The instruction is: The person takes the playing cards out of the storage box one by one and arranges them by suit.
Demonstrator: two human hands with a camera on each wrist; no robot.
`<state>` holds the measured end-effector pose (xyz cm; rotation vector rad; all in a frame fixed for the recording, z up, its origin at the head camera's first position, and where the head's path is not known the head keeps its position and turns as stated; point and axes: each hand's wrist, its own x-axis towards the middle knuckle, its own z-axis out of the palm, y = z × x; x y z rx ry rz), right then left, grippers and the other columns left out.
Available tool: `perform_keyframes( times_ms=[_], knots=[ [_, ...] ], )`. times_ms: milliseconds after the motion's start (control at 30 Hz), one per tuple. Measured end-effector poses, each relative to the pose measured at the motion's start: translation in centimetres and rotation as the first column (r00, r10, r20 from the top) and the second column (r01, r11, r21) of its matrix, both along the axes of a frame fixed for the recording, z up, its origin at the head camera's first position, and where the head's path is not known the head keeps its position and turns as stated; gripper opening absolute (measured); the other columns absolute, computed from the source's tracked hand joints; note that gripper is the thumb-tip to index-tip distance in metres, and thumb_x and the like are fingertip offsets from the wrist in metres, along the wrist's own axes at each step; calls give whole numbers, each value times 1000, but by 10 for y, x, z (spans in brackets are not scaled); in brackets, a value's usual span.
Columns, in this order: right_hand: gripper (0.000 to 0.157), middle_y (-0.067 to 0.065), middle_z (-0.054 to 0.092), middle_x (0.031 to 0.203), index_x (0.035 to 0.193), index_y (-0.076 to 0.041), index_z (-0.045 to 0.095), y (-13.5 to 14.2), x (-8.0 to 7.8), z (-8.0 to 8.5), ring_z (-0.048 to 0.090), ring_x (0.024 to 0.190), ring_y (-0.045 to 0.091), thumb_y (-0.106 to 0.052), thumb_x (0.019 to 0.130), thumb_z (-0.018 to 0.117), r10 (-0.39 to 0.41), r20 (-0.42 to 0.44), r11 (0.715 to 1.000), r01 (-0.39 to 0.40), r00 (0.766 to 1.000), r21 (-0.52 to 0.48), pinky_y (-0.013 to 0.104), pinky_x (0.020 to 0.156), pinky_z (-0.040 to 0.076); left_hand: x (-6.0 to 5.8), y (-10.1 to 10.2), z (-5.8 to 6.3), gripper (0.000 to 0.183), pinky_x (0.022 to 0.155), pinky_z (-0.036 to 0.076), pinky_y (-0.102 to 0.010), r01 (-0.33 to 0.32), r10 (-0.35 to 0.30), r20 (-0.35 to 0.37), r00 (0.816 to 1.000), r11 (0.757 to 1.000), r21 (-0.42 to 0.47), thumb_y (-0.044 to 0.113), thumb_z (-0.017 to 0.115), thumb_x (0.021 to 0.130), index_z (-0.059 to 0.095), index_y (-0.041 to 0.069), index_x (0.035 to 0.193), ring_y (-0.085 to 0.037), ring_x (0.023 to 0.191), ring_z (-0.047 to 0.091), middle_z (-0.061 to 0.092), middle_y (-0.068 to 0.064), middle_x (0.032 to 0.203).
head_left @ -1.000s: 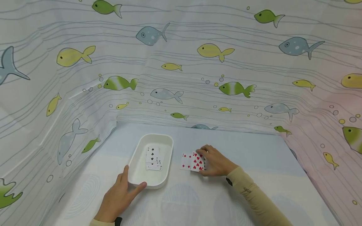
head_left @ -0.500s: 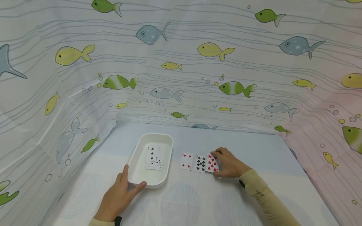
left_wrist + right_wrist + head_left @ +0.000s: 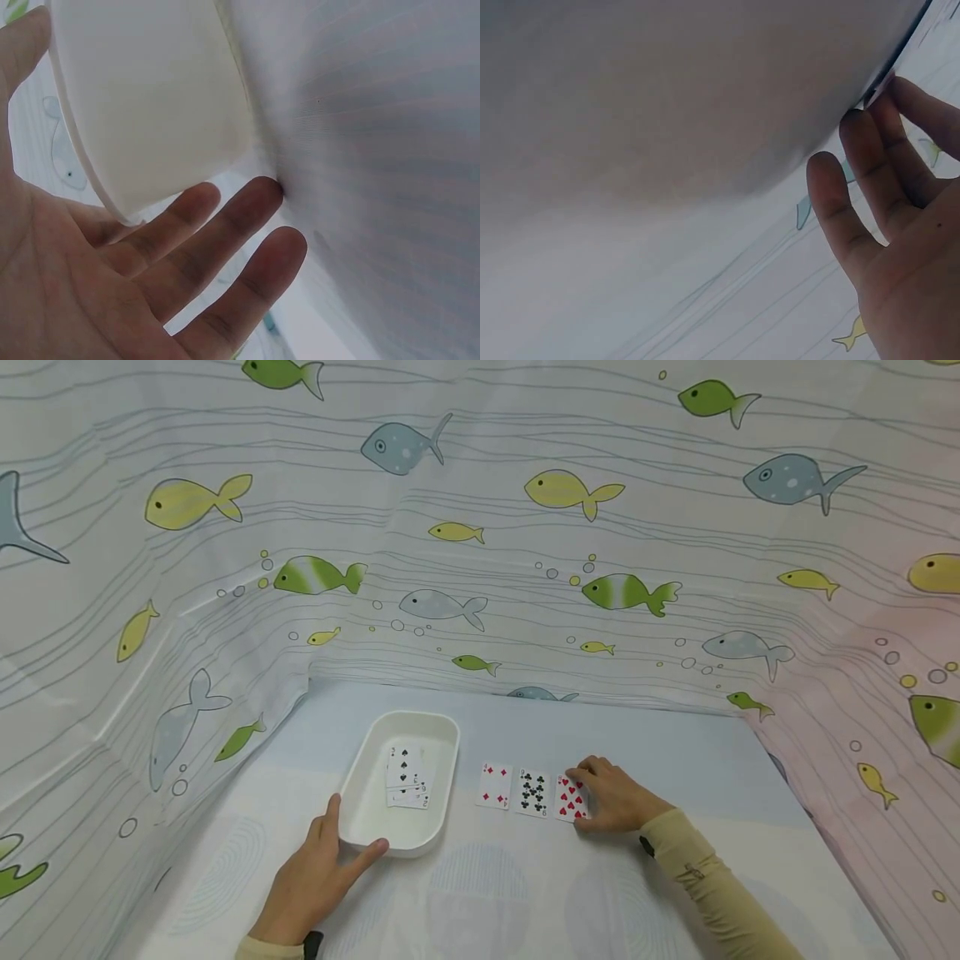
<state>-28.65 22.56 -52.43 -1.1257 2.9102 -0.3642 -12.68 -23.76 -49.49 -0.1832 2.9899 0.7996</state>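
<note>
In the head view, my left hand (image 3: 311, 872) rests at the near left corner of a white plastic tray (image 3: 360, 827), thumb on the near rim and index finger along the left side. In the left wrist view, its other fingers stretch loosely beside the tray's outer wall (image 3: 150, 97). My right hand (image 3: 615, 795) pinches the right side of a hearts playing card (image 3: 568, 802) on the table, likely the eight. Left of that lie a nine of clubs (image 3: 532, 793) and a four of diamonds (image 3: 494, 785), all face up in a row.
Inside the tray lie several overlapping face-up cards, the three of spades (image 3: 403, 766) uppermost. A pale patterned cloth (image 3: 480, 893) covers the table. Fish-printed sheeting (image 3: 525, 552) rises at the back and both sides.
My right hand has slid the hearts card rightward from over the clubs card, and the three cards now lie apart. My left hand has stayed at the tray.
</note>
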Motion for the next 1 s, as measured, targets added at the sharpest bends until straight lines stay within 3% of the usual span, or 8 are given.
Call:
perform_keyframes(
  times_ms=[733,1000],
  knots=[
    [79,10,51,129,141,-6,56,-7,-2,3,51,111,25,-43,77,81,1,-11,1000,-1,1000,-8,47,91,48,1,-2,-1,116,92,47,-59,7,-7,-2,1000,1000,12,75,55,89,8,-4,160,-44,119,58,39,-32,148],
    [62,11,52,133,143,-3,53,-35,-7,17,54,116,24,-27,91,75,-9,-26,991,5,1000,-134,44,95,50,1,-2,0,118,93,47,-60,8,-8,-2,1000,1000,12,77,54,89,8,-4,160,-44,118,58,39,-32,147]
  ],
)
